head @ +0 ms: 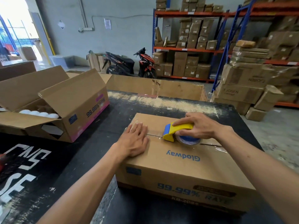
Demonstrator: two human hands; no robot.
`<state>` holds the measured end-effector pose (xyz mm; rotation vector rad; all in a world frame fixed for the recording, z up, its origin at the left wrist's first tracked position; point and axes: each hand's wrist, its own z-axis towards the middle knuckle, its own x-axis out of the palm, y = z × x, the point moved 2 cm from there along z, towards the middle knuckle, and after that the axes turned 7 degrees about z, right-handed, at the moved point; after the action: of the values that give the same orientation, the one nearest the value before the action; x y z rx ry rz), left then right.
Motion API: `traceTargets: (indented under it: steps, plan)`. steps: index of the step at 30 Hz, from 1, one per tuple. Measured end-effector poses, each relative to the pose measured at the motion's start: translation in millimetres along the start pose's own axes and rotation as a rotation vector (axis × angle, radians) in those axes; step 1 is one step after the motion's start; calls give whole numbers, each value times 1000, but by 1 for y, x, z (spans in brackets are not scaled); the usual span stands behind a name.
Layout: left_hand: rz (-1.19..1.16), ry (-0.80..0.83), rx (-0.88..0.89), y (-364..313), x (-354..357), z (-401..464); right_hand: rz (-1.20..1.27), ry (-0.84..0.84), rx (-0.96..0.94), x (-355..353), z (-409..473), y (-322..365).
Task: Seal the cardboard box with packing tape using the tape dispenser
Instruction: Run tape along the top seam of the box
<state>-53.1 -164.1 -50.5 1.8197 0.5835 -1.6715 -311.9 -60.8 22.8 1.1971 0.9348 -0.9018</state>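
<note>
A closed cardboard box [182, 168] printed "Glodway" lies on the black table [100, 139] right in front of me. My left hand [135, 140] rests flat, fingers spread, on the left end of the box top, over the centre seam. My right hand [199, 126] grips a yellow and blue tape dispenser [175, 130] that sits on the seam near the middle of the box. A strip of clear tape [154, 132] runs along the seam between the dispenser and my left hand. The tape roll [188, 141] shows under my right hand.
An open cardboard box [69, 110] with white round items inside stands at the left of the table. A large open carton [155, 88] lies behind the table. Stacked boxes [242, 88] and shelving [191, 49] fill the right; two motorbikes [129, 65] are parked by the back wall.
</note>
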Motion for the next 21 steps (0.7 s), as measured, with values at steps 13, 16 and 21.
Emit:
traceTargets:
  steps: [13,16,21]
  plan:
    - [-138,17,128,-24,10,10,-19,71,23,0,4,0]
    - [-151,19,125,-24,8,8,16,69,35,-2,2,2]
    - [-159,25,121,-25,7,7,42,71,84,-3,-1,10]
